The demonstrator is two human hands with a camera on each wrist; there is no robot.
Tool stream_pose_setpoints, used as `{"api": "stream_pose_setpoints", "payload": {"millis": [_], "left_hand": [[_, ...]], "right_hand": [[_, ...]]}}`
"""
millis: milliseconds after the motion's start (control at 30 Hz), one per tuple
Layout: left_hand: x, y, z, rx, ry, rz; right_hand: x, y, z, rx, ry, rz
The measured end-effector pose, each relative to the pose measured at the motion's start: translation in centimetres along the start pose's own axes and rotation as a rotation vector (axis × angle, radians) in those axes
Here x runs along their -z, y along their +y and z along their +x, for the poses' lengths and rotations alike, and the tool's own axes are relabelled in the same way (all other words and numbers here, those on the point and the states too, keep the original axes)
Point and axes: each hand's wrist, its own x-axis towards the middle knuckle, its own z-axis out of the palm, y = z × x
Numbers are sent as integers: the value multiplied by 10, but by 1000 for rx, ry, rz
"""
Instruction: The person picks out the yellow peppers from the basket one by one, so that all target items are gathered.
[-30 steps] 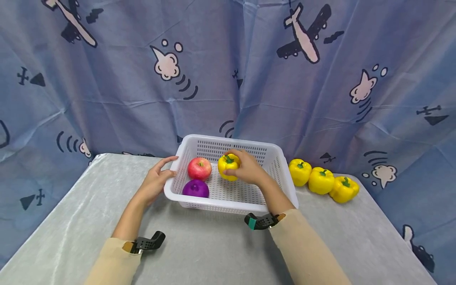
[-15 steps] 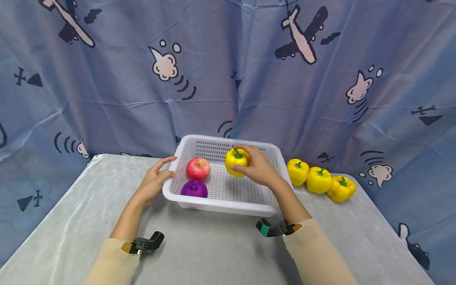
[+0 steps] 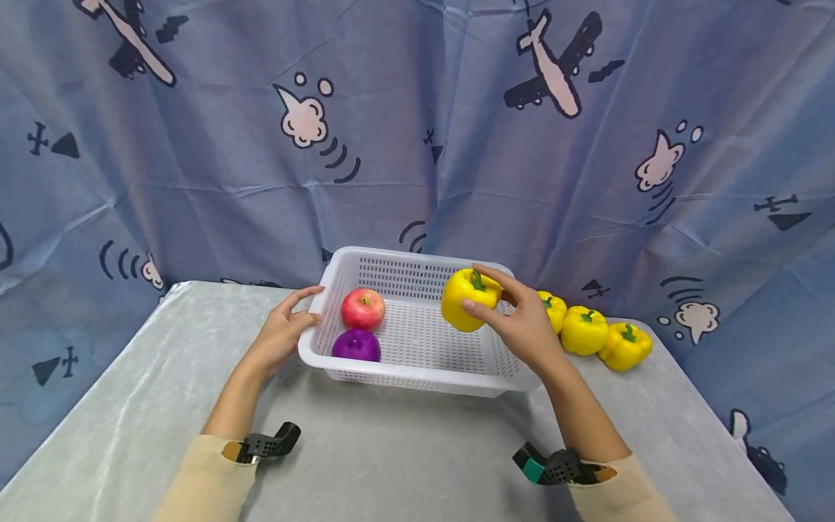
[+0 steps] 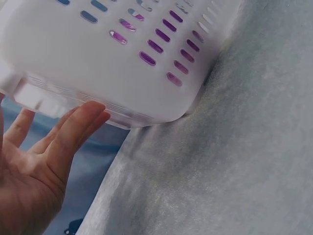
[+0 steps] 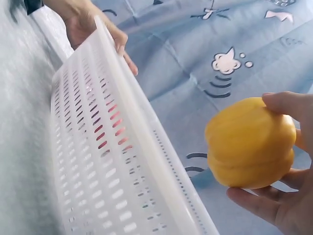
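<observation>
My right hand (image 3: pixel 525 319) grips a yellow bell pepper (image 3: pixel 464 308) between thumb and fingers. The pepper hangs above the right part of a white plastic basket (image 3: pixel 417 378), its green stem up. In the right wrist view the same bell pepper (image 5: pixel 249 142) shows above the basket's rim, clear of it. At the basket's left end, my left hand (image 3: pixel 277 337) touches the rim with spread, nearly straight fingers; the left wrist view shows fingertips (image 4: pixel 93 108) against the rim. Inside the basket, at its left, lie a red apple (image 3: pixel 363 309) and a round purple thing (image 3: pixel 356 345).
To the right of the basket, three more yellow bell peppers (image 3: pixel 585 330) stand in a row on the grey-white cloth-covered table (image 3: pixel 365 449). The leftmost is partly hidden by my right hand. A blue printed curtain (image 3: pixel 391 145) hangs behind the table.
My right hand has lifted the yellow bell pepper from inside the basket and carried it up and to the right. The left hand and the basket have stayed in place.
</observation>
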Motion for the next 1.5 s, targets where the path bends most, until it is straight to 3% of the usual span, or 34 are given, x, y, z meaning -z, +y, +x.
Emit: {"api": "stream_pose_setpoints", "payload": {"millis": [233,633,900,1200,1500], "left_hand": [[-2,1,2,-6,-8,-26],[-7,2,0,6,-4,-28],[0,3,-6,28,15,0],[-1,2,-3,12,-11,2],[-1,2,-2,17,3,3]], "right_hand": [[23,0,-26,34,75,76],[49,10,-59,55,201,70],[58,18,-63,55,200,84],[73,37,-67,43,252,-5],[81,66,-60,-51,238,-78]]}}
